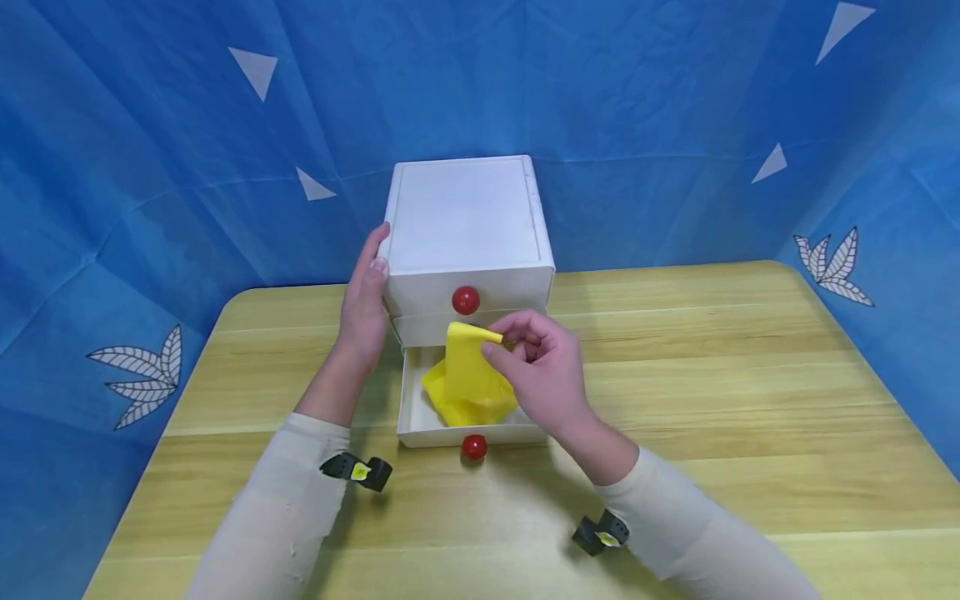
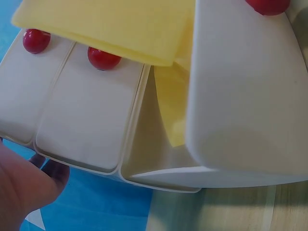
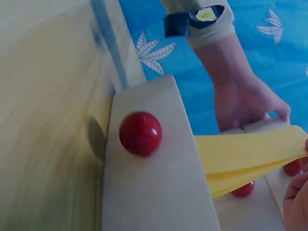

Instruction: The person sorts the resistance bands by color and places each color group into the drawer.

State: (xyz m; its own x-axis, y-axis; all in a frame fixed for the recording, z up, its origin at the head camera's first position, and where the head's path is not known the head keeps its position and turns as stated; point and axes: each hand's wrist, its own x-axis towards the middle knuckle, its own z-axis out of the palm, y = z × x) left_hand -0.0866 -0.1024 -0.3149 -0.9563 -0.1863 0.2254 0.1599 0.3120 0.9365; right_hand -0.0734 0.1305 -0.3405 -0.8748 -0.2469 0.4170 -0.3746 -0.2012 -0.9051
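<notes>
A small white drawer cabinet (image 1: pixel 465 217) stands on the table, its bottom drawer (image 1: pixel 408 408) pulled out. My left hand (image 1: pixel 365 312) rests along the cabinet's left side, with the thumb at the front edge and the fingers extended back. Between thumb and fingers my right hand (image 1: pixel 551 367) pinches the upper edge of a thin yellow cloth (image 1: pixel 472 367). The cloth hangs upright from there, its lower part lying folded inside the bottom drawer. In the left wrist view, the cloth passes in front of the two closed upper drawers (image 2: pixel 86 115).
Each drawer bears a round red knob, such as the top one (image 1: pixel 466 300) and the bottom one (image 1: pixel 474 447). Under the cabinet is a wood-grain table (image 1: pixel 750 400). A blue curtain (image 1: pixel 637 100) with white triangles and leaf prints hangs close behind and at both sides.
</notes>
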